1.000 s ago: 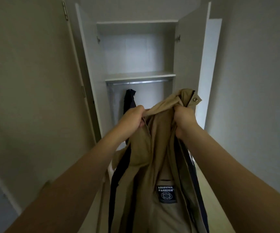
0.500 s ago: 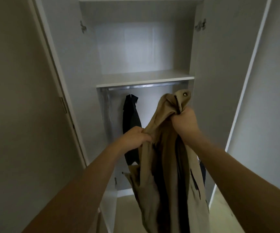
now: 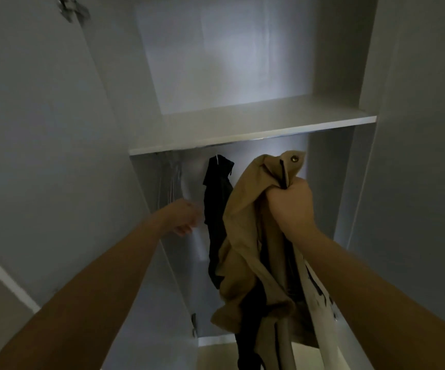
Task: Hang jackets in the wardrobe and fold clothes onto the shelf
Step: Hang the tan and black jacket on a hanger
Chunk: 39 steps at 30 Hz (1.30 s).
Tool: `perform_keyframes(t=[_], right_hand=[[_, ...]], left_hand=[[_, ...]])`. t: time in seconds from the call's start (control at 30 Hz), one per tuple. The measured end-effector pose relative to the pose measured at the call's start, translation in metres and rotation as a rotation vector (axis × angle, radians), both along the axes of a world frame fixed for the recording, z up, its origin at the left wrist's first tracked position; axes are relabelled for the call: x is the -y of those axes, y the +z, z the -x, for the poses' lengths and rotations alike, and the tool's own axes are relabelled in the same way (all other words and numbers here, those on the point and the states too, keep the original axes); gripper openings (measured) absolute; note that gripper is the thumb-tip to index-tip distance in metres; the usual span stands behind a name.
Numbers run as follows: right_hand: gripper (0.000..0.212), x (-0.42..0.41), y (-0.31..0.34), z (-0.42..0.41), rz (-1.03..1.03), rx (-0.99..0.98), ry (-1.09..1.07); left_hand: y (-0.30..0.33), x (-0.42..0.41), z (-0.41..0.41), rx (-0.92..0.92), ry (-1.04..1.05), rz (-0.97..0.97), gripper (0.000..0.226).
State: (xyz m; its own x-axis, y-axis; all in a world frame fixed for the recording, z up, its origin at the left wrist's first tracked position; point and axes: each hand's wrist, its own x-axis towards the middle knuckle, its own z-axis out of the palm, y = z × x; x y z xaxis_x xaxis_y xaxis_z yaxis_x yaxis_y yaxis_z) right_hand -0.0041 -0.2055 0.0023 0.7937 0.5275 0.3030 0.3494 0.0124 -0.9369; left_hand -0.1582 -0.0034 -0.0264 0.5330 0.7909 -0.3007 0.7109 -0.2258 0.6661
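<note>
L hand has let go of the tan jacket since half a sec ago and now reaches fwd into the hanging bay, blurred w/ motion; fingers look loosely curled round nothing, though the blur makes that hard to confirm. Just above and ahead of it hang what seem to be thin wire hangers under the shelf, so my read is it's going for an empty hanger — next step before the jacket can go up. R hand is fisted tight on the bunched collar area, so it alone carries the jacket, which hangs straight down below that fist, near the wardrobe opening but not yet on any hanger. The camera has also closed in on the wardrobe. Jacket: matte tan woven cloth, crumpled and folded over itself, dark lining showing in strips, one round metal snap on the flap sticking up above the R hand. Between the two hands, further in, a black garment already hangs, limp and narrow, from a pale hook. Above both hands the shelf is a flat smooth white board; no folded clothes on it in view.
</note>
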Motion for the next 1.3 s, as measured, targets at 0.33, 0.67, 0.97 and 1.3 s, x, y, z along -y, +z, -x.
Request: perform_keyframes(t=[0.33,0.67,0.97,1.3], right_hand=[[0.037,-0.148,-0.028,-0.083,0.267,0.038,0.082],[0.035,-0.222,-0.053,-0.117,0.467,0.09,0.111],[0.034,-0.222,-0.065,-0.127,0.521,0.136,0.119],[0.022,-0.179,-0.066,-0.147,0.451,-0.049,0.096]], left_hand=[[-0.057,-0.245,-0.086,-0.448,0.114,-0.337,0.033],[-0.106,-0.31,-0.107,-0.766,0.105,-0.477,0.031],[-0.109,-0.27,-0.098,-0.228,0.344,-0.523,0.034],[-0.068,-0.074,-0.05,-0.085,0.332,-0.537,0.014]])
